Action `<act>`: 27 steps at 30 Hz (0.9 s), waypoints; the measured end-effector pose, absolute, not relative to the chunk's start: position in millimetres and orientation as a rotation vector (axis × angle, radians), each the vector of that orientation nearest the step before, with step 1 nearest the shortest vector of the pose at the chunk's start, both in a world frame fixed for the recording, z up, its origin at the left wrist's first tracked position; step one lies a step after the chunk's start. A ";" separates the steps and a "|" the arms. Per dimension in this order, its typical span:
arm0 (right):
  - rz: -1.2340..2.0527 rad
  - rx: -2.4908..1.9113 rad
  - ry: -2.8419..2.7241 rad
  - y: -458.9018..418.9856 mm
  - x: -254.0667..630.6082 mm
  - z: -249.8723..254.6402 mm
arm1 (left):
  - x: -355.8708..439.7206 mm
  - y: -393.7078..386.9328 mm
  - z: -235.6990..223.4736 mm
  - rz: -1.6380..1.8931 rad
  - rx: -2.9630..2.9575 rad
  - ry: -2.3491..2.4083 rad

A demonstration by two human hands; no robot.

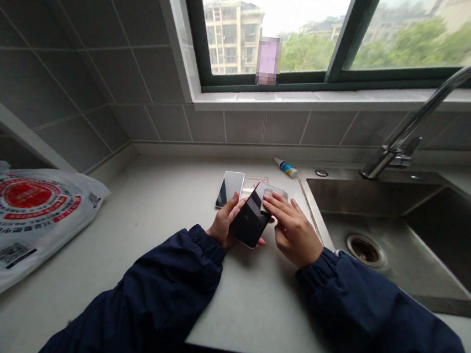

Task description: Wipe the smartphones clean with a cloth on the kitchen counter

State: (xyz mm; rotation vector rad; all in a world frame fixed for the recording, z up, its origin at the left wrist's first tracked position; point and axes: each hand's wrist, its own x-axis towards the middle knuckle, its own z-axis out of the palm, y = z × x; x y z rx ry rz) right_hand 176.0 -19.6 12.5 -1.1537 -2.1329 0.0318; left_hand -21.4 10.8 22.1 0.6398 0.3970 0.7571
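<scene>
My left hand [223, 222] is closed around the edges of a black smartphone [249, 222], with fingertips showing past its far side. The phone is tilted above the counter, its glossy dark face up. Over its upper right end, my right hand [297, 232] presses a thin greyish wipe [279, 192] flat with its fingers together. Part of the wipe is hidden under those fingers. Just behind my left hand, a second smartphone [230, 189] with a pale frame lies on the counter. A clear, pink-marked flat item [262, 179] is partly covered by the held phone.
A small tube with a blue and yellow label [286, 167] lies at the back of the white counter [167, 192]. On the right are a steel sink [416, 244] and a curved tap [416, 116]. A white plastic bag with red print [46, 236] sits at the left.
</scene>
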 end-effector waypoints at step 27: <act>0.591 -0.994 -1.564 -23.5 167.8 16.6 | -20.1 9.0 14.4 0.786 0.797 0.495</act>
